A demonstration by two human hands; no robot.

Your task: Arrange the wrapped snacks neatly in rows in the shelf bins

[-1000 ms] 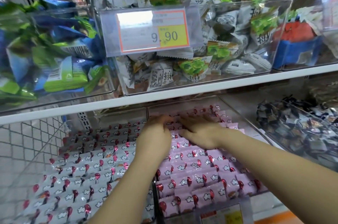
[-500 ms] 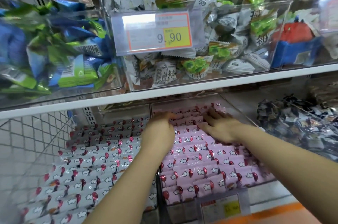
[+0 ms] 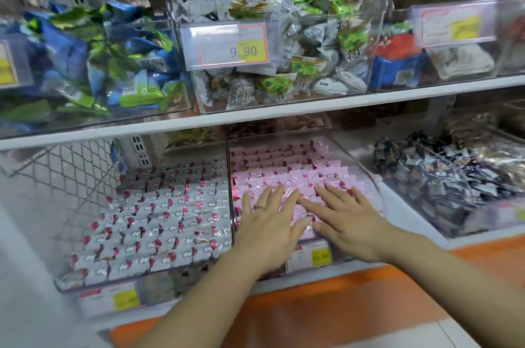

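While the pink wrapped snacks [image 3: 284,174] lie in rows in the clear bin [image 3: 358,160], both grips press flat on its front rows, released and grasping nothing: left grip [image 3: 267,222] near the bin's left wall, right grip [image 3: 346,222] just beside it, fingers spread, palms down.

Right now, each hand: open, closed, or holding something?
Left hand: open, fingers flat on the pink wrapped snacks, holding nothing.
Right hand: open, flat on the same snacks.

Pink wrapped snacks [image 3: 287,177] under fingers [image 3: 272,200]; white cloud-print wrapped snacks [image 3: 159,222] left; yellow-orange price tag [image 3: 227,45] above; orange shelf edge [image 3: 326,308].
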